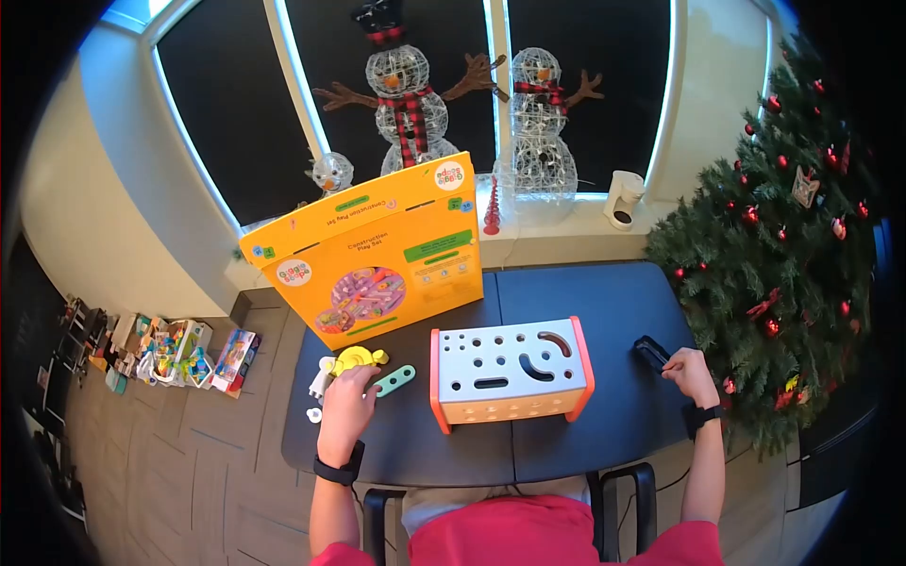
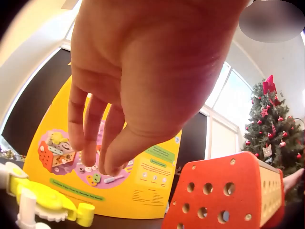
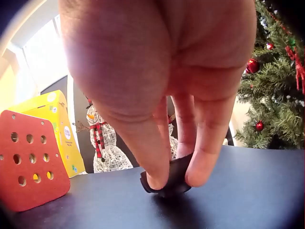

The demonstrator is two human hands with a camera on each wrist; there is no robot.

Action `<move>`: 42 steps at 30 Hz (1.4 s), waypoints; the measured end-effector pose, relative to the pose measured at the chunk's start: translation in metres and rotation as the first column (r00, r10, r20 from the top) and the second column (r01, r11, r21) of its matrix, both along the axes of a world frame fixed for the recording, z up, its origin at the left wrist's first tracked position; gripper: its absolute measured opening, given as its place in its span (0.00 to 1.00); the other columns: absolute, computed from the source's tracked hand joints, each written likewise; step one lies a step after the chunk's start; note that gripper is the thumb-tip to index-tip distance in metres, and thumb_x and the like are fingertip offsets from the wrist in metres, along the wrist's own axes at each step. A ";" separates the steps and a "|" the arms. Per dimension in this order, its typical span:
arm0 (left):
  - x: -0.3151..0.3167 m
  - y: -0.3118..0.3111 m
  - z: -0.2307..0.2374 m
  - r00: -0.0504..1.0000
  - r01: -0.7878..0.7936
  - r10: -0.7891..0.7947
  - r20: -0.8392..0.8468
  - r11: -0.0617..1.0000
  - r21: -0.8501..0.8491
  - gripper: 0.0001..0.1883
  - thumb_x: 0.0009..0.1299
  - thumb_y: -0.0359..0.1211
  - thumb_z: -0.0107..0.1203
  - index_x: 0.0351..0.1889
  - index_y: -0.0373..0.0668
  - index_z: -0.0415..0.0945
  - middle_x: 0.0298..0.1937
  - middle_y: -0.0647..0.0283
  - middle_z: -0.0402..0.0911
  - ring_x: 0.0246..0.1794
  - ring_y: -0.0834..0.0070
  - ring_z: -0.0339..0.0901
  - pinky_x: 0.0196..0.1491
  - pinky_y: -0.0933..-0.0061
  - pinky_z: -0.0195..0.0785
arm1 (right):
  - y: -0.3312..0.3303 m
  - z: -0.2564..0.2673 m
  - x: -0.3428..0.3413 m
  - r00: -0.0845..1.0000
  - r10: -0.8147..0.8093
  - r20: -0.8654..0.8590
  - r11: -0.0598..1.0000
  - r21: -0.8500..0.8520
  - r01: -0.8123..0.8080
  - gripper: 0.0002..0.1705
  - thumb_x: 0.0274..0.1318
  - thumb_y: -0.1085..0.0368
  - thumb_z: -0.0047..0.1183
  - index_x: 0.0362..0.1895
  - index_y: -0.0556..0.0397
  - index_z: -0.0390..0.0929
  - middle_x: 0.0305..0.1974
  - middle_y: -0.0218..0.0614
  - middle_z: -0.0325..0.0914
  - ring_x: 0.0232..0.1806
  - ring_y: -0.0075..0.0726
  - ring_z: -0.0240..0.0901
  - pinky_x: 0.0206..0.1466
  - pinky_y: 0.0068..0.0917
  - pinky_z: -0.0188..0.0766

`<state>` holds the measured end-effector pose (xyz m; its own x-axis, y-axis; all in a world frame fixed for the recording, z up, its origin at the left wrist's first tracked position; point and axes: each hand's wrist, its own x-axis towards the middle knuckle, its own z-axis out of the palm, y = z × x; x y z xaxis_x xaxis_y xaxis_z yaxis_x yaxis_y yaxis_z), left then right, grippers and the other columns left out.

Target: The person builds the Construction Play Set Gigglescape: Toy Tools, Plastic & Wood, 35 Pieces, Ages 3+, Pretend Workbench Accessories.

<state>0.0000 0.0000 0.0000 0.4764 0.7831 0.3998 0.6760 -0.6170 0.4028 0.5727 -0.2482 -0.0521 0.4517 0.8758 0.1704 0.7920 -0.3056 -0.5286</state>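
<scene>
My left hand (image 1: 346, 401) hovers beside a bunch of yellow toy pieces (image 1: 357, 357) and a green strip with holes (image 1: 396, 380). In the left wrist view its fingers (image 2: 94, 129) hang loosely with nothing between them, and the yellow pieces (image 2: 47, 198) lie below to the left. My right hand (image 1: 694, 377) pinches one end of a black strap-like thing (image 1: 650, 353) at the table's right side. Thumb and fingers press on either side of this black piece (image 3: 172, 177) in the right wrist view, close over the tabletop.
A toy workbench (image 1: 511, 363) with a grey perforated top and red sides stands mid-table. Behind it on the left is a large yellow box (image 1: 377, 255). White pieces (image 1: 314, 414) lie at the left edge of the dark table (image 1: 604, 311). A decorated tree (image 1: 774, 245) borders the right.
</scene>
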 end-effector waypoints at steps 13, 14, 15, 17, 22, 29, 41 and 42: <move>-0.035 0.025 -0.041 0.991 -0.098 0.083 -0.103 0.985 -0.142 0.11 0.60 0.19 0.57 0.39 0.38 0.86 0.39 0.50 0.85 0.45 0.50 0.81 0.50 0.55 0.75 | 0.004 -0.010 0.006 0.999 -0.037 -0.029 0.995 -0.089 0.034 0.12 0.37 0.80 0.72 0.33 0.63 0.88 0.30 0.42 0.82 0.29 0.37 0.83 0.35 0.30 0.79; -0.034 0.025 -0.044 0.991 -0.098 0.078 -0.104 0.975 -0.198 0.11 0.60 0.20 0.58 0.39 0.38 0.86 0.39 0.50 0.84 0.46 0.50 0.81 0.51 0.55 0.75 | 0.004 -0.011 0.007 0.999 -0.044 -0.026 0.995 -0.087 0.042 0.12 0.37 0.80 0.72 0.33 0.63 0.88 0.30 0.42 0.82 0.29 0.37 0.83 0.35 0.30 0.79; -0.036 0.026 -0.048 0.991 -0.088 0.067 -0.115 0.978 -0.190 0.09 0.59 0.20 0.60 0.37 0.38 0.85 0.39 0.52 0.85 0.46 0.51 0.81 0.50 0.55 0.75 | 0.004 -0.013 0.009 0.997 -0.049 -0.061 0.994 -0.098 0.043 0.13 0.36 0.78 0.73 0.33 0.61 0.88 0.30 0.43 0.82 0.30 0.38 0.83 0.36 0.32 0.79; -0.035 0.025 -0.051 0.988 -0.095 0.067 -0.142 0.975 -0.202 0.09 0.59 0.21 0.60 0.36 0.38 0.85 0.39 0.53 0.85 0.45 0.51 0.82 0.49 0.54 0.75 | 0.005 -0.018 0.011 0.992 -0.063 -0.107 0.993 -0.109 0.051 0.15 0.35 0.75 0.75 0.34 0.59 0.89 0.30 0.44 0.82 0.30 0.40 0.82 0.36 0.34 0.78; -0.034 0.023 -0.059 0.978 -0.118 0.083 -0.189 0.977 -0.177 0.06 0.59 0.22 0.60 0.33 0.39 0.84 0.38 0.55 0.84 0.43 0.52 0.82 0.46 0.54 0.76 | 0.006 0.010 -0.012 0.994 -0.098 -0.039 0.989 -0.114 0.093 0.16 0.39 0.72 0.75 0.37 0.60 0.88 0.33 0.43 0.82 0.31 0.40 0.81 0.37 0.34 0.78; -0.031 0.009 -0.038 0.978 -0.119 0.088 -0.188 0.980 -0.161 0.05 0.63 0.22 0.58 0.33 0.39 0.84 0.38 0.53 0.83 0.41 0.51 0.82 0.45 0.54 0.76 | 0.006 0.050 -0.043 0.996 -0.079 0.034 0.985 0.156 0.072 0.15 0.48 0.72 0.70 0.42 0.60 0.84 0.39 0.41 0.83 0.33 0.40 0.80 0.39 0.34 0.78; 0.046 -0.059 0.062 0.855 0.238 -0.275 0.440 0.961 0.138 0.10 0.62 0.20 0.69 0.40 0.37 0.83 0.42 0.57 0.86 0.42 0.62 0.86 0.46 0.69 0.78 | 0.028 0.139 -0.150 0.943 0.205 0.262 0.862 0.409 -0.301 0.14 0.50 0.72 0.68 0.43 0.57 0.85 0.43 0.42 0.84 0.44 0.49 0.82 0.49 0.36 0.79; 0.053 -0.063 0.064 0.829 0.280 -0.297 0.474 0.954 0.108 0.10 0.62 0.20 0.69 0.40 0.37 0.83 0.42 0.57 0.86 0.42 0.61 0.86 0.47 0.69 0.78 | 0.030 0.143 -0.157 0.942 0.206 0.266 0.860 0.410 -0.304 0.14 0.50 0.72 0.68 0.43 0.57 0.85 0.43 0.42 0.84 0.44 0.49 0.82 0.49 0.36 0.79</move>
<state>0.0535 -0.0627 0.0637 0.4205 0.6231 0.6594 0.1930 -0.7716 0.6061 0.4154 -0.2178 0.0913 0.1342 0.7664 0.6281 0.9151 0.1474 -0.3754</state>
